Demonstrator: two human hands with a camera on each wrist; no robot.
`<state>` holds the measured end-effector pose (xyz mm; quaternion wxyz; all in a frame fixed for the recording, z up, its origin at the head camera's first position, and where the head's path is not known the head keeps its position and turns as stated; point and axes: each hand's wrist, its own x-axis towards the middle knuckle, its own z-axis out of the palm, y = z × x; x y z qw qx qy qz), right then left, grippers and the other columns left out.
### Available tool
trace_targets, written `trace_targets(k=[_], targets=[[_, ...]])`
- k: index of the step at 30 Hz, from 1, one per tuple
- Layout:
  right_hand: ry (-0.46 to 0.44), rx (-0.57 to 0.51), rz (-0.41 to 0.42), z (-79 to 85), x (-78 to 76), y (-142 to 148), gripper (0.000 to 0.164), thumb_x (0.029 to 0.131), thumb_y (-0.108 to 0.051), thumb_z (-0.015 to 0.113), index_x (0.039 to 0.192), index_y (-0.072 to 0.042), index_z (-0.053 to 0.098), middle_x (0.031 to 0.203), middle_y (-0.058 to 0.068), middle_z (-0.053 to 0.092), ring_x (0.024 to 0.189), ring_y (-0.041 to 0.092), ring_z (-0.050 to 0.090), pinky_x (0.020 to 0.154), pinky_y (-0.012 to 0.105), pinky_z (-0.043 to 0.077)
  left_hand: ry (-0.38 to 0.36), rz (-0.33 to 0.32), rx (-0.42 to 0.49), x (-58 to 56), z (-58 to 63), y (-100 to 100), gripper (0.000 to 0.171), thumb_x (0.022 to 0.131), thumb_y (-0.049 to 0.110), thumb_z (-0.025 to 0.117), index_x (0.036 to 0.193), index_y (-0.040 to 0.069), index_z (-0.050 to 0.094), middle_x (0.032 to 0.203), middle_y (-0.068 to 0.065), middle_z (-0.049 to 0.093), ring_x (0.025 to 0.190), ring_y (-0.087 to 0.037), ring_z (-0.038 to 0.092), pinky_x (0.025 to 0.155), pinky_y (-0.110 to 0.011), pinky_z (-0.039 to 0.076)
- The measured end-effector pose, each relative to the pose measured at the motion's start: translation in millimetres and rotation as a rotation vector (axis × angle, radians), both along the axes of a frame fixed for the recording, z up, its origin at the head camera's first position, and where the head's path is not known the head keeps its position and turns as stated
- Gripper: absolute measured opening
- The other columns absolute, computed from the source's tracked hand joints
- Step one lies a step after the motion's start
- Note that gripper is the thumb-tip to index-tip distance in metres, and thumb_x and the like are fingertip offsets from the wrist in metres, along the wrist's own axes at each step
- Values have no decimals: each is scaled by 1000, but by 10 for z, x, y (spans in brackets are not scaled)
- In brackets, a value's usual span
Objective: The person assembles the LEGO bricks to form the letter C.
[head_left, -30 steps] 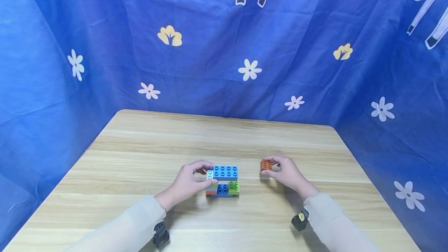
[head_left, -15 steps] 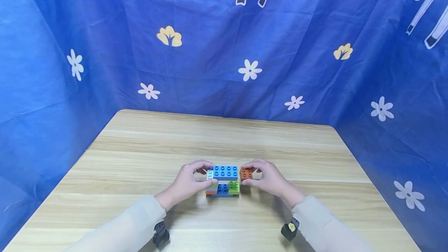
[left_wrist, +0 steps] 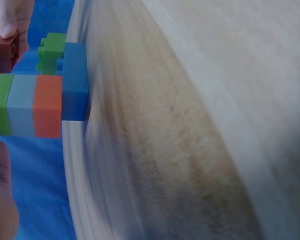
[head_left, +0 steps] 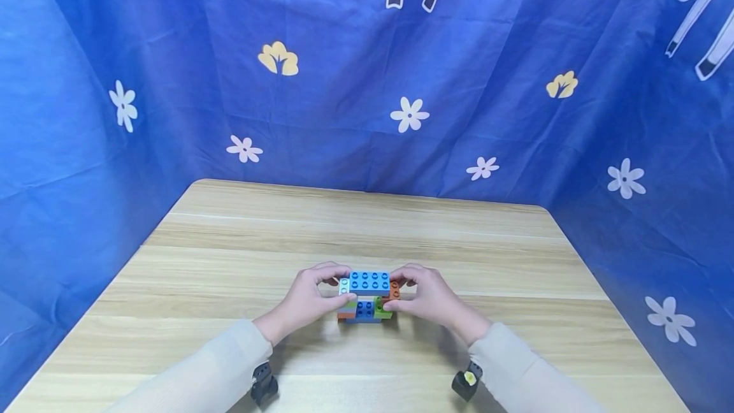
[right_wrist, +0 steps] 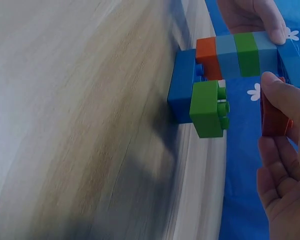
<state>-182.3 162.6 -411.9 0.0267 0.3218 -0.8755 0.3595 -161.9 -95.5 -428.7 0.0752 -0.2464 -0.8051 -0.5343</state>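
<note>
A toy brick structure stands on the table: a blue base brick (right_wrist: pixel 181 86), a left column with an orange brick (left_wrist: pixel 48 106) lowest, and a long blue brick (head_left: pixel 369 282) across the top. My left hand (head_left: pixel 306 298) grips the column's upper end, thumb on the near side, at the light blue brick (right_wrist: pixel 267 52). My right hand (head_left: pixel 431 298) pinches a reddish-brown brick (right_wrist: pixel 272 116) between thumb and fingers, close by the top brick's right end. Below it, apart by a gap, a green brick (right_wrist: pixel 205 109) sits on the base's right end.
The wood-patterned table (head_left: pixel 367 362) spreads around the structure. A blue curtain (head_left: pixel 344 81) printed with flowers hangs behind and at both sides. Black wrist cameras (head_left: pixel 467 382) hang beneath both sleeves.
My right hand has carried the reddish-brown brick leftward from the open table to the structure's right side, partly behind its fingers. The left hand keeps its grip on the column.
</note>
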Motion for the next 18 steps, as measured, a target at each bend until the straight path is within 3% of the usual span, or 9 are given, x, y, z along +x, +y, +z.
trace_targets(k=[18], targets=[[19,-95,-49,-20,37,-71,43,65,-25,88,100,-11,68,94,-8,67,85,7,63,80,25,53,33,-2,-83,12,92,18,39,75,13,81,109,-1,68,104,-6,66,86,-16,61,75,-43,55]])
